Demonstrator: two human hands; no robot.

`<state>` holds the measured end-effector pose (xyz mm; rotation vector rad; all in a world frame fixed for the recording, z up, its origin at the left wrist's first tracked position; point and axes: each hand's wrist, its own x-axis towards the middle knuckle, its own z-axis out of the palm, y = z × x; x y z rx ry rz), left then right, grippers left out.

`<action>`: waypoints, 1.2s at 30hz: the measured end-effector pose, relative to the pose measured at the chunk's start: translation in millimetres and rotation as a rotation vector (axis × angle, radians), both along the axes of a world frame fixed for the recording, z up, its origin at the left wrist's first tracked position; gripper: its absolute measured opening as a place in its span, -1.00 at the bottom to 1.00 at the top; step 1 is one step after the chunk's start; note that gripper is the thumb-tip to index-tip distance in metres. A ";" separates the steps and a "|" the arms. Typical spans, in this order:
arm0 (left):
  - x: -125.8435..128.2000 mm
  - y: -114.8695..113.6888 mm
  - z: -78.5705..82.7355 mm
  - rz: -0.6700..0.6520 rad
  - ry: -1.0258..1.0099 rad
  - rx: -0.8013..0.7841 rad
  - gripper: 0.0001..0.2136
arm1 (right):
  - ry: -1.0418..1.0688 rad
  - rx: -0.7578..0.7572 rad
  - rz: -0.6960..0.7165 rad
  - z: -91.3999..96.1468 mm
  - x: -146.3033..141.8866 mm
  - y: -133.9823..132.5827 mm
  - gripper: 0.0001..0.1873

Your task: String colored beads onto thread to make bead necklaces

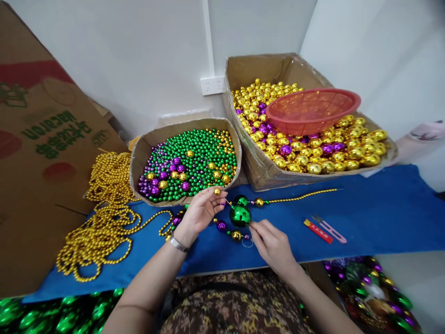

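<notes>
Between the fingertips of my left hand (203, 211) is a small gold bead (217, 191), from which a thin thread runs down toward a large shiny green ball (240, 215). My right hand (274, 243) is closed in a pinch at the lower right edge of that ball; what its fingertips grip is hidden. Around the ball lies a bead strand with a second green ball (241, 200), a purple ball (221, 226) and gold balls (237, 235). Its gold bead chain (302, 195) stretches to the right. A loop of clear thread (247, 242) lies below the large ball.
Behind my hands stand a box of small beads (134, 174) and a bigger box of gold and purple balls (257, 171), topped by a red basket (313, 111). Gold bead chains (100, 236) pile up left. Pink thread snips (330, 229) and a red-yellow packet (318, 231) lie right.
</notes>
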<state>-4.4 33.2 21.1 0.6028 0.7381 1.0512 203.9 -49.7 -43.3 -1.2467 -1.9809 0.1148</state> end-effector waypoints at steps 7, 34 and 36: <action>-3.7 -5.2 -1.6 0.021 0.106 0.133 -0.75 | -0.058 0.037 -0.018 -2.5 3.8 -0.9 -0.77; 69.0 -40.2 -85.5 -0.102 0.964 0.791 -0.84 | -0.111 -0.179 -0.143 -93.8 32.0 1.2 -0.42; 71.2 -39.3 -86.3 -0.122 0.992 0.817 -0.84 | -0.117 -0.134 -0.148 -81.8 37.7 -1.2 -0.46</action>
